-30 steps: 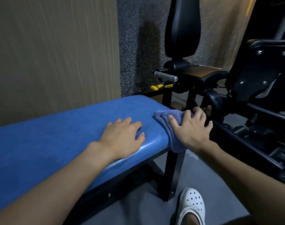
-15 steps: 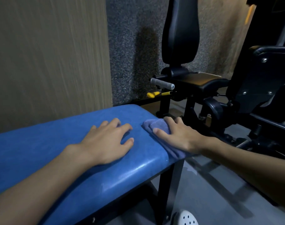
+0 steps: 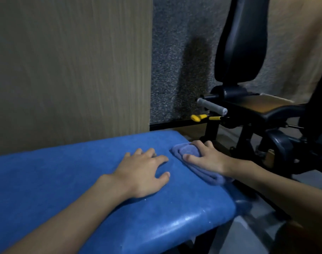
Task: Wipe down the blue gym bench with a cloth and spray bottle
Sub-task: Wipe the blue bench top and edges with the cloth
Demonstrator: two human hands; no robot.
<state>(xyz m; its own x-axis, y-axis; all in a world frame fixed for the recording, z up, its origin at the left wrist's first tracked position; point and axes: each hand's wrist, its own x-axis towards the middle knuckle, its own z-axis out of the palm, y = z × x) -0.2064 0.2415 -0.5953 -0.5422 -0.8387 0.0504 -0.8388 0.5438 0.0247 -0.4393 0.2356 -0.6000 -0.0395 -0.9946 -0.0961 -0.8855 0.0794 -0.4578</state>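
**Wiping the right end of a blue gym bench**

Left hand (image 3: 143, 173) flat on the blue bench (image 3: 46, 180), fingers spread, holding nothing. Right hand (image 3: 206, 158) pressed flat on a folded purple-blue cloth (image 3: 208, 176) at the bench's right end, near the far corner, fingers fairly straight, not gripping. Wet sheen along the near right edge, likely wiped already. Long left stretch dull, probably left to do. No spray bottle in view.

Blue bench (image 3: 46, 180), left end off-frame.

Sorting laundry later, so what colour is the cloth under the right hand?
Pale purplish blue cloth, lighter than the bench, seen in the head view.
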